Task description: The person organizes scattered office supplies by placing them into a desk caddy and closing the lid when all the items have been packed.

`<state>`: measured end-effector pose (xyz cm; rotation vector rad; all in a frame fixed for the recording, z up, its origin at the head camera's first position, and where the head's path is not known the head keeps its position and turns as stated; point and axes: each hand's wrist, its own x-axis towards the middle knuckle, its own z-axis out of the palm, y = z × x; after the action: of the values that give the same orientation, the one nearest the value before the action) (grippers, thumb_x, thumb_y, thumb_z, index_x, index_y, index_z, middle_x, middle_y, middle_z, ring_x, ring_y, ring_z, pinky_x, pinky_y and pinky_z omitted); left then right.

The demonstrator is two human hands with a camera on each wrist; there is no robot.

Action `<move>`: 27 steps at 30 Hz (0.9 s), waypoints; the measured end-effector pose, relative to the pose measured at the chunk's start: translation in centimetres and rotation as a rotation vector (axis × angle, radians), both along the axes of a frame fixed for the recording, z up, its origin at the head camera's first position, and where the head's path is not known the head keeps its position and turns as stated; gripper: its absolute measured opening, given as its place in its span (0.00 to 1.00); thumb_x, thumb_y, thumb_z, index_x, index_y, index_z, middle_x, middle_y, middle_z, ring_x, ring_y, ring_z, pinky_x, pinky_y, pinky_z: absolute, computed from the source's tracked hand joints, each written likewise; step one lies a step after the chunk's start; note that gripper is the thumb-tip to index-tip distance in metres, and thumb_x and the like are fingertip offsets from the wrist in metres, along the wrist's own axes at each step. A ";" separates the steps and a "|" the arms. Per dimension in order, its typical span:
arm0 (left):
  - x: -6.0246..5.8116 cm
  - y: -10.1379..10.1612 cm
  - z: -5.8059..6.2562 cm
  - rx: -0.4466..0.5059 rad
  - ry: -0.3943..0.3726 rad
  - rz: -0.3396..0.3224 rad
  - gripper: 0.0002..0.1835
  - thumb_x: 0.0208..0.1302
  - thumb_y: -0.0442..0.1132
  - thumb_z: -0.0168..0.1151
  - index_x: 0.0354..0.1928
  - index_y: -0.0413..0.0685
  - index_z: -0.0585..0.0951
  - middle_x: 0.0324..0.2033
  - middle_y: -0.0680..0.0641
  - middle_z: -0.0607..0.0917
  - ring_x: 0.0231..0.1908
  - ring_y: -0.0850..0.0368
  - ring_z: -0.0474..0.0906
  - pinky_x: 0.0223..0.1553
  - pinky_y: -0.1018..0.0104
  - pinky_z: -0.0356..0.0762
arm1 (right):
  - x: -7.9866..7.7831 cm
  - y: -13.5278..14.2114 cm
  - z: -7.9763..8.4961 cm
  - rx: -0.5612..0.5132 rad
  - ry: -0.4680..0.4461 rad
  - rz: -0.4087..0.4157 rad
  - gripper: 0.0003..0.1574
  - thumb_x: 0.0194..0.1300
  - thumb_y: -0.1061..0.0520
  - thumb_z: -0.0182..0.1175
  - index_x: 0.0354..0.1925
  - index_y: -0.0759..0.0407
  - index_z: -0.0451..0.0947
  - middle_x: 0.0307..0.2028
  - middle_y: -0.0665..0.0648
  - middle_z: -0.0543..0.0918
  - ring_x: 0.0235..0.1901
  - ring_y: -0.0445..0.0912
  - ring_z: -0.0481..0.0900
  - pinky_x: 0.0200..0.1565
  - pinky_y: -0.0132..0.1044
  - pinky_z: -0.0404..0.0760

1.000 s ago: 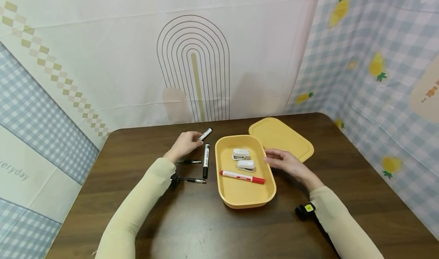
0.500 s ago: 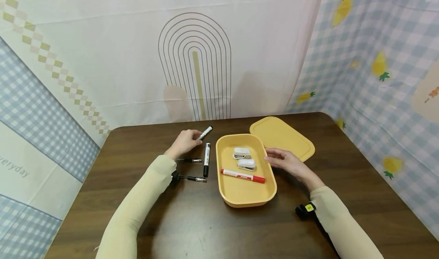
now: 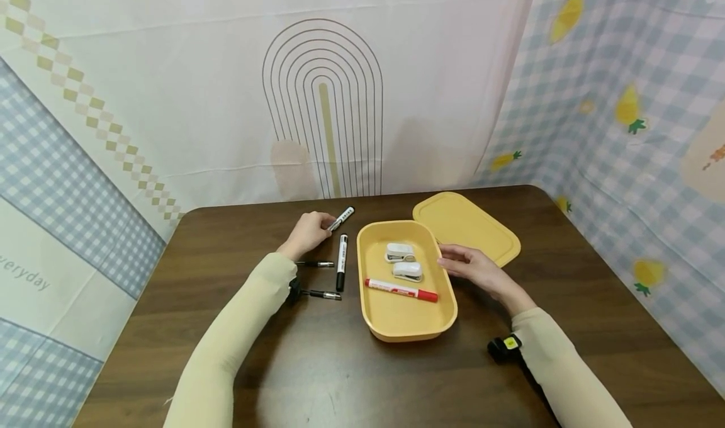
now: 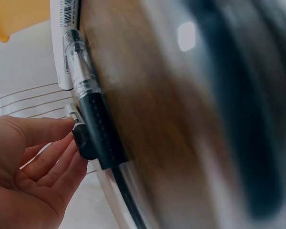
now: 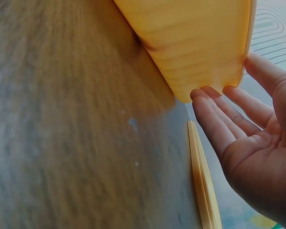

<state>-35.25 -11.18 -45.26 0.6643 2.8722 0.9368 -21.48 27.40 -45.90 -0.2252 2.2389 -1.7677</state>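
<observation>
My left hand [image 3: 308, 234] pinches a white marker [image 3: 343, 217] with a dark cap near the table's far side. In the left wrist view, thumb and fingertips meet at the black cap [image 4: 84, 141]. A second white-and-black marker [image 3: 342, 262] lies just right of that hand, with two black pens [image 3: 324, 294] beside it, partly behind the wrist. My right hand [image 3: 472, 268] touches the right side of a yellow box [image 3: 404, 337] with extended fingers, its thumb at the rim. Inside the box lie two white mini staplers [image 3: 407, 271] and a red marker [image 3: 401, 290].
A yellow lid [image 3: 467, 226] lies flat behind and to the right of the box. Fabric backdrops [image 3: 442, 88] rise at the back and sides of the dark wooden table [image 3: 351, 384].
My left hand has shifted slightly right and toward the far edge, and the white marker with it. The right hand and the box keep their places.
</observation>
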 end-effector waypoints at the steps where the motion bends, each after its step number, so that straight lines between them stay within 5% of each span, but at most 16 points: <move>1: -0.1 0.1 -0.1 0.000 -0.005 0.003 0.18 0.63 0.26 0.63 0.55 0.34 0.83 0.46 0.39 0.87 0.48 0.46 0.84 0.51 0.53 0.79 | 0.0 0.0 0.0 0.000 0.000 0.000 0.40 0.73 0.52 0.62 0.72 0.72 0.62 0.66 0.73 0.70 0.62 0.56 0.75 0.54 0.36 0.80; 27: 0.1 0.6 0.1 -0.023 -0.042 0.011 0.20 0.60 0.26 0.64 0.56 0.35 0.83 0.43 0.40 0.88 0.42 0.50 0.82 0.46 0.55 0.79 | 0.0 0.1 0.0 -0.012 -0.006 -0.001 0.40 0.73 0.52 0.62 0.72 0.72 0.61 0.66 0.73 0.70 0.61 0.52 0.76 0.54 0.36 0.80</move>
<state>-35.17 -10.61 -45.18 0.6198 2.8487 0.9057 -21.47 27.47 -45.92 -0.2211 2.2255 -1.7805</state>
